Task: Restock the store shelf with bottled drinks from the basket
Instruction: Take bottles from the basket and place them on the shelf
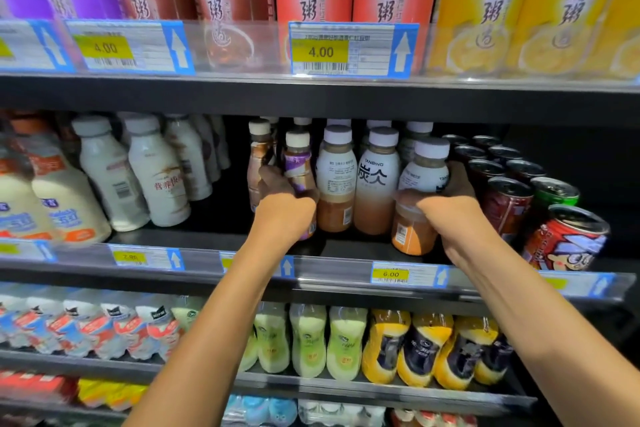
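Hands on shelf (346, 246), left hand (282, 199) gripping purple-label bottle (298, 163), right hand (446, 199) around white-capped bottle (420, 184) (both upright)

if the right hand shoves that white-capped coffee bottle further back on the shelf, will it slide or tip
Probably slides: the right hand wraps the coffee bottle low on its wide body, and it looks full, so fairly heavy. A push up by the cap could tip it toward the cans close beside.

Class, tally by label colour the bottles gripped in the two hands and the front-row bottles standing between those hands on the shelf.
purple-labelled bottle in the left hand: 1
white-labelled bottle in the right hand: 1
standing white-labelled bottles between the hands: 2
Total: 4
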Available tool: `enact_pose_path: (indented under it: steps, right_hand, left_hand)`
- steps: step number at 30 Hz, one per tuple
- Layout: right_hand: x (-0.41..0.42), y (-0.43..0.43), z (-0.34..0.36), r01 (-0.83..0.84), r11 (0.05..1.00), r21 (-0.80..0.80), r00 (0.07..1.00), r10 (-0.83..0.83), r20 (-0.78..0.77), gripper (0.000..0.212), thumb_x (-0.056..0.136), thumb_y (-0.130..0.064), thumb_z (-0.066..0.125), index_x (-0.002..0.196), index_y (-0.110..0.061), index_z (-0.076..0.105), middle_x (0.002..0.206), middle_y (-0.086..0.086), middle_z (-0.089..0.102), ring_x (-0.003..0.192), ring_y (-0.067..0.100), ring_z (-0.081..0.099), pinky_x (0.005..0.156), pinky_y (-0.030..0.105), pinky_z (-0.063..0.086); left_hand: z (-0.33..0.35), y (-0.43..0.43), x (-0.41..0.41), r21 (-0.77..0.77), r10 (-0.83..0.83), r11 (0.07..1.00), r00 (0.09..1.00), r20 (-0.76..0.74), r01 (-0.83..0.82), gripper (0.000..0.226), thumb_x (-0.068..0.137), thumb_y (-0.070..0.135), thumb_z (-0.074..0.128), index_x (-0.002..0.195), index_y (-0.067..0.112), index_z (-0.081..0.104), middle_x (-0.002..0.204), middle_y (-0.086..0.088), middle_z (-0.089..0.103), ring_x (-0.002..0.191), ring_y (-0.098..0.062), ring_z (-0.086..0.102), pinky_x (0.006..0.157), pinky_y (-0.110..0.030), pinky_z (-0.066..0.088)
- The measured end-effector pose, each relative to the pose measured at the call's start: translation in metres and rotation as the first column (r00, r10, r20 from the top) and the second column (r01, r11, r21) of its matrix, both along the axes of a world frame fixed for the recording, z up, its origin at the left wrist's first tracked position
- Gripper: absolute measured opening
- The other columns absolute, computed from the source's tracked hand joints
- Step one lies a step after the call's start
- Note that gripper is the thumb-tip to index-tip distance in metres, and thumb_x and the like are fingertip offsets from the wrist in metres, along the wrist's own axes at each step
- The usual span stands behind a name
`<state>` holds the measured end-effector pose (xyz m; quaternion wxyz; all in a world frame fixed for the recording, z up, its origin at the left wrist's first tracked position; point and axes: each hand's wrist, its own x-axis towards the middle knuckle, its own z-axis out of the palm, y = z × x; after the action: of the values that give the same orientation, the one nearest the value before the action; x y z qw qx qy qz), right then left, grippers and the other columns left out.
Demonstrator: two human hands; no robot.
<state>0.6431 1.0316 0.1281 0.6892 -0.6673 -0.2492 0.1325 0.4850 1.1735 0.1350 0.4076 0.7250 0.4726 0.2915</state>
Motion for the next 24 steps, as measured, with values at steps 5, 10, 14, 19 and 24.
enact_pose_path:
  steps: [5,10,14,19,24]
  right_hand:
    - [0.003,0.000,0.000,0.102,0.974,-0.200,0.987,-0.074,0.144,0.051,0.062,-0.028,0.088,0.104,-0.023,0.060,0.105,0.000,0.069,0.093,0.019,0.067,0.081,0.040,0.057]
    - [0.011,-0.007,-0.001,0.144,0.920,-0.364,0.986,-0.103,0.131,0.037,0.076,-0.024,0.082,0.102,-0.007,0.061,0.092,0.005,0.061,0.074,0.016,0.058,0.067,0.030,0.049]
    - [0.011,-0.001,-0.005,0.256,0.896,-0.364,0.962,-0.198,0.187,0.057,0.071,-0.025,0.082,0.118,0.001,0.061,0.116,0.016,0.064,0.103,0.029,0.062,0.075,0.032,0.043]
    - [0.005,0.000,-0.002,0.288,0.913,-0.290,0.944,-0.220,0.244,0.060,0.072,-0.021,0.084,0.122,-0.008,0.052,0.119,0.013,0.063,0.103,0.028,0.060,0.086,0.037,0.051]
    - [0.008,0.002,0.005,0.290,0.890,-0.351,0.931,-0.177,0.319,0.063,0.072,-0.024,0.083,0.124,-0.013,0.049,0.126,0.017,0.059,0.114,0.033,0.058,0.090,0.036,0.048]
  left_hand:
    - [-0.004,0.001,-0.010,0.245,0.051,0.969,0.995,-0.087,-0.028,0.050,0.087,0.021,0.065,0.132,0.015,0.042,0.116,-0.014,0.055,0.095,-0.032,0.058,0.073,-0.033,0.039]
    - [-0.005,0.012,-0.004,0.333,0.129,0.941,0.974,-0.185,-0.062,0.045,0.090,0.019,0.062,0.133,0.014,0.050,0.133,-0.017,0.050,0.113,-0.039,0.055,0.076,-0.034,0.040]
    - [0.002,0.019,-0.001,0.348,0.192,0.933,0.943,-0.272,-0.089,0.039,0.091,0.016,0.063,0.128,0.010,0.052,0.122,-0.016,0.062,0.113,-0.036,0.060,0.084,-0.040,0.050]
    - [0.002,0.028,0.007,0.397,0.170,0.918,0.911,-0.377,-0.007,0.028,0.095,0.025,0.061,0.121,0.014,0.060,0.123,-0.012,0.061,0.112,-0.032,0.060,0.085,-0.038,0.049]
    - [-0.006,0.035,0.009,0.396,0.144,0.918,0.946,-0.292,-0.017,0.027,0.095,0.032,0.060,0.119,0.020,0.065,0.120,-0.010,0.064,0.108,-0.034,0.062,0.083,-0.040,0.051]
